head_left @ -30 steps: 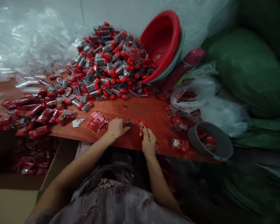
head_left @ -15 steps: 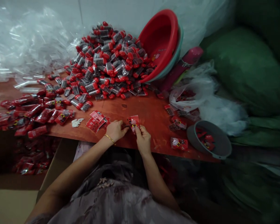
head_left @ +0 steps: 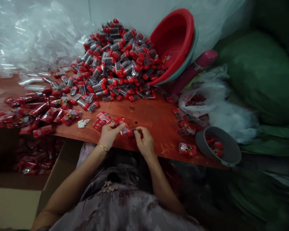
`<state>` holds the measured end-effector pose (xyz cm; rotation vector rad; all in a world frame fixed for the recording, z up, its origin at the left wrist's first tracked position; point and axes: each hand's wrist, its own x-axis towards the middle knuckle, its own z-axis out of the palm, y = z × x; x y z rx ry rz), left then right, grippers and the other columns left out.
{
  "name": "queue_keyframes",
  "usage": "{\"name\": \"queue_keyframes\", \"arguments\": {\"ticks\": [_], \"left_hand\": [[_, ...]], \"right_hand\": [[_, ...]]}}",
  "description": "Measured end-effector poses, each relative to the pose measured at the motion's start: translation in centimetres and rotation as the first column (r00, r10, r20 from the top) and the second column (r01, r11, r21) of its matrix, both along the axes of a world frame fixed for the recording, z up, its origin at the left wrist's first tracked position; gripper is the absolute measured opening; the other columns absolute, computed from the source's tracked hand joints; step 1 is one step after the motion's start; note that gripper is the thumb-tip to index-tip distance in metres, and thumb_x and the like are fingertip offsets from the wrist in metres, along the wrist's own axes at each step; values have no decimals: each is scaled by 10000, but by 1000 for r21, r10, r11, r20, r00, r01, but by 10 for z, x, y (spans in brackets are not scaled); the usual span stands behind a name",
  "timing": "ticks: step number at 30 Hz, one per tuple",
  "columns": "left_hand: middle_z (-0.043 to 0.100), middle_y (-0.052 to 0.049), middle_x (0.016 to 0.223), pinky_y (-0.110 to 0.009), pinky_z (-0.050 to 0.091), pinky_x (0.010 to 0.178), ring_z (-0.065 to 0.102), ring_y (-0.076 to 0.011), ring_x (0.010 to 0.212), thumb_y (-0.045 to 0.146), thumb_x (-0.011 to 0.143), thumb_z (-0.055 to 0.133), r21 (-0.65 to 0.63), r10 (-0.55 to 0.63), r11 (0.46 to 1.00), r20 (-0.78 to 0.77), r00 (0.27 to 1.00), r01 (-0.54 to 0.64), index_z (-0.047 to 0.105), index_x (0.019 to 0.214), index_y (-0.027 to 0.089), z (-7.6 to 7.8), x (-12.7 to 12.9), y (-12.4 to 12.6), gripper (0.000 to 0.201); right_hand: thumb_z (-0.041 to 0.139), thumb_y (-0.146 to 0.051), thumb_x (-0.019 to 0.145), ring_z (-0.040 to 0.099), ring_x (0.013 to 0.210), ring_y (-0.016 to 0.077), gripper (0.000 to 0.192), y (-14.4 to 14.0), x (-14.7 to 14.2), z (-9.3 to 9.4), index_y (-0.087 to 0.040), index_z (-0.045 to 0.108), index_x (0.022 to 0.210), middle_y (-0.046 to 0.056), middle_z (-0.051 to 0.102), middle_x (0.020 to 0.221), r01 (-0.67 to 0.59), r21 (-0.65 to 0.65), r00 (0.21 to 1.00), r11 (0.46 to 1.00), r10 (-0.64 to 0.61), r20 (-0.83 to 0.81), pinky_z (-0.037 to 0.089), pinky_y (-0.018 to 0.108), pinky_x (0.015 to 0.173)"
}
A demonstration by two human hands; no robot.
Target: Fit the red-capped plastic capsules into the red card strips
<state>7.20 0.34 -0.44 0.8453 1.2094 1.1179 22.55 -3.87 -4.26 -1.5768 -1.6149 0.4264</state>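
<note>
At the near edge of the red-brown table, my left hand pinches a small red printed packet. My right hand is closed on a small dark container right beside the packet's end. The two hands almost touch. A short stack of red packets lies just left of my left hand. Behind them rises a big heap of small clear containers with red caps.
A tipped red basin leans at the back right beside a pink bottle. A grey bowl with red pieces sits at the right edge. Filled red packets pile at left, above a cardboard box. Clear plastic bags lie behind.
The packet has passed from my right hand to my left. My right hand now grips the small dark container that the left hand held. Both hands have drawn together and shifted slightly left.
</note>
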Motion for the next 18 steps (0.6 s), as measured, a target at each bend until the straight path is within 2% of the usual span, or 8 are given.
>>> {"name": "queue_keyframes", "arguments": {"ticks": [2, 4, 6, 8, 13, 15, 18], "left_hand": [[633, 6, 577, -201, 372, 484, 512, -84, 515, 412, 464, 825, -49, 56, 997, 64, 996, -53, 690, 660, 128, 1, -10, 1, 371], [625, 7, 565, -194, 362, 451, 499, -74, 483, 416, 432, 840, -128, 82, 989, 101, 991, -69, 684, 673, 124, 3, -18, 1, 410], [609, 15, 539, -188, 354, 416, 482, -65, 446, 434, 401, 847, -222, 88, 973, 129, 988, -58, 666, 662, 123, 3, -23, 0, 444], [603, 21, 527, -186, 366, 403, 488, -67, 433, 456, 382, 848, -296, 80, 955, 163, 983, -29, 643, 647, 129, 2, -26, -3, 469], [600, 23, 519, -181, 386, 407, 508, -69, 427, 467, 418, 839, -357, 57, 934, 205, 977, 20, 616, 640, 133, -2, -30, -8, 459], [606, 20, 530, -181, 390, 419, 519, -68, 433, 460, 447, 834, -362, 59, 932, 209, 976, 21, 621, 650, 132, -3, -30, -10, 440], [608, 16, 531, -184, 387, 425, 519, -70, 430, 467, 458, 828, -370, 60, 929, 205, 977, 20, 629, 641, 131, -4, -27, -13, 431]], "right_hand": [[557, -344, 821, 535, 1041, 266, 383, 0, 9, 0, -173, 555, 1164, 135, 608, 1161, -52, -8, 973, 999, 53, 226, 418, 425, 902], [598, -308, 784, 466, 1161, 296, 532, 1, 18, 0, -166, 478, 1283, 146, 535, 1302, -152, -58, 913, 987, 162, 375, 357, 470, 972], [589, -295, 795, 446, 1188, 294, 550, 4, 23, -2, -170, 450, 1312, 135, 525, 1322, -215, -114, 865, 970, 244, 438, 321, 479, 996], [574, -303, 813, 463, 1156, 294, 495, 7, 27, -4, -164, 479, 1278, 137, 550, 1289, -220, -138, 846, 966, 259, 466, 320, 481, 985], [588, -347, 810, 554, 926, 269, 279, 7, 28, -5, -178, 592, 1032, 109, 655, 1002, -171, -145, 878, 974, 218, 427, 419, 432, 837], [597, -362, 809, 588, 865, 242, 266, -1, 24, 1, -196, 587, 1017, 83, 668, 947, -194, -116, 914, 974, 222, 339, 452, 398, 796], [604, -353, 812, 634, 855, 203, 297, -17, 13, 15, -225, 565, 1077, 57, 679, 971, -287, -22, 938, 958, 285, 195, 497, 339, 770]]}}
